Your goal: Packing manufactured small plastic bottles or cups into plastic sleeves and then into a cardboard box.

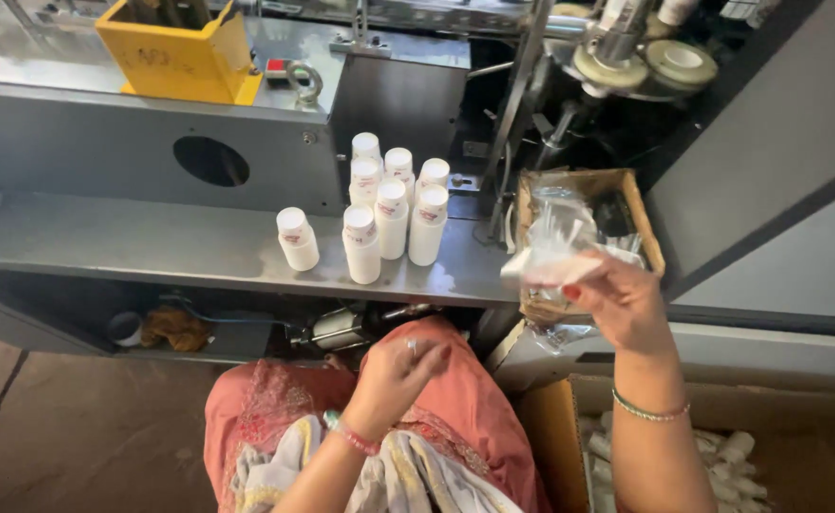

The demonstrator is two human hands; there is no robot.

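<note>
A: What do the hands do, starting close to the body?

B: The left hand (394,375) hangs over the lap, above the pink cloth (455,418). Its fingers are curled in loosely, and I cannot tell if something small is between them. Low on the right stands a cardboard box (550,446) with small white bottles, put there within easy reach, I think.

A: And the other hand?

B: The right hand (622,299) is lifted higher and pinches a clear plastic wrapper (555,242) with a white piece at its lower edge. It holds the wrapper in the air, in front of the brown tray (647,228), probably so it hangs free.

A: What is farther away?

B: On the metal surface (151,247) stand white bottles (394,204), upright and close together, with one bottle (297,237) a little apart on the left. Behind them is the grey machine (85,142), and on top of it a yellow box (175,52).
</note>
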